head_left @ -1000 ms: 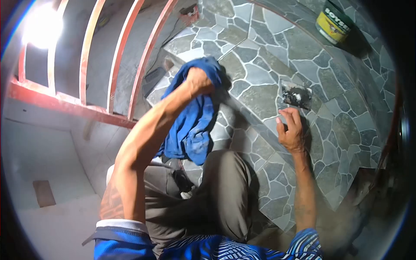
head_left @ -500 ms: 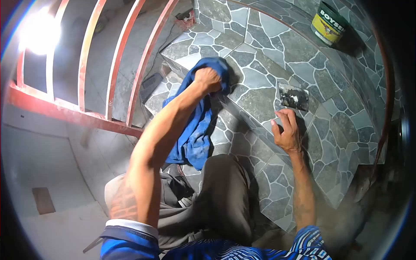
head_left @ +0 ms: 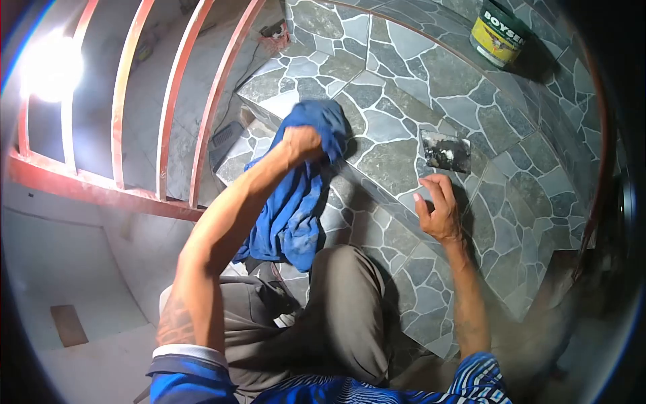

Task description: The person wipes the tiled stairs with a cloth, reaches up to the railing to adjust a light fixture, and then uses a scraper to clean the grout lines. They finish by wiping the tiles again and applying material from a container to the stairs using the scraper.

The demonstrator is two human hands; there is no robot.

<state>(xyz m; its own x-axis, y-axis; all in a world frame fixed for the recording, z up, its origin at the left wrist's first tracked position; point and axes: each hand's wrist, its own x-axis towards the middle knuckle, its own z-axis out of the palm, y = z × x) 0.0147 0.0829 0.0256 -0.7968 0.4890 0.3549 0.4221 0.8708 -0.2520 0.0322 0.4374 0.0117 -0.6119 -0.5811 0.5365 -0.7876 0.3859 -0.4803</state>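
Clutching blue cloth (head_left: 291, 225) in left hand (head_left: 303, 144), right hand (head_left: 440, 212) loosely uncurled, bucket (head_left: 498, 39) labelled "BOYSEN" beyond.

My cloth (head_left: 293, 215) is deep blue with greyish smudges. My trousers (head_left: 346, 303) are plain grey-brown, the tiles (head_left: 393, 161) mottled grey stone shapes veined in white.

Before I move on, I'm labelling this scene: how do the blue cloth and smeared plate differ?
The blue cloth is crumpled; the smeared plate is flat and four-sided. The cloth looks larger than the plate. The left hand is on the cloth; the plate lies near the right hand. Both rest on stone-patterned tiles.
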